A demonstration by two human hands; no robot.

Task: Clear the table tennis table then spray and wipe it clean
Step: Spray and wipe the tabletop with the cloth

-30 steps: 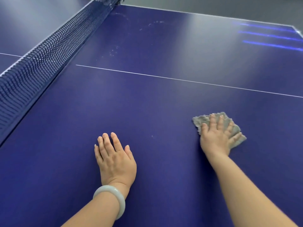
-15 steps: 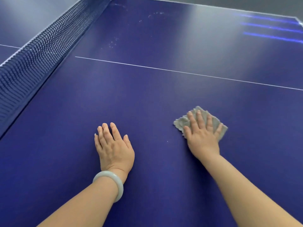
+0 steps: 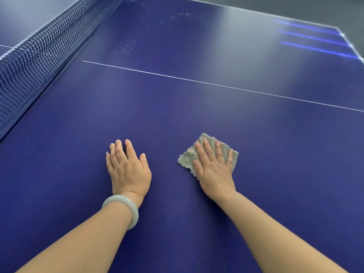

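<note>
The grey cloth [image 3: 208, 152] lies crumpled on the blue tabletop [image 3: 197, 107], on your near side of the white centre line [image 3: 216, 85]. Your right hand [image 3: 213, 166] presses flat on it, fingers [image 3: 218, 149] straight and slightly spread. Just beside it, your left hand [image 3: 128, 168] rests palm-down on the bare surface, fingers extended, holding nothing, a pale bangle [image 3: 126, 208] at its wrist. The net [image 3: 39, 54] stands off to your left.

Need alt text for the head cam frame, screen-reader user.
A person's right hand presses a grey cloth flat on a dark blue table tennis table, fingers straight. The left hand, with a pale bangle at the wrist, rests flat beside it. The net runs along the left, with faint smudges beyond the white line.
</note>
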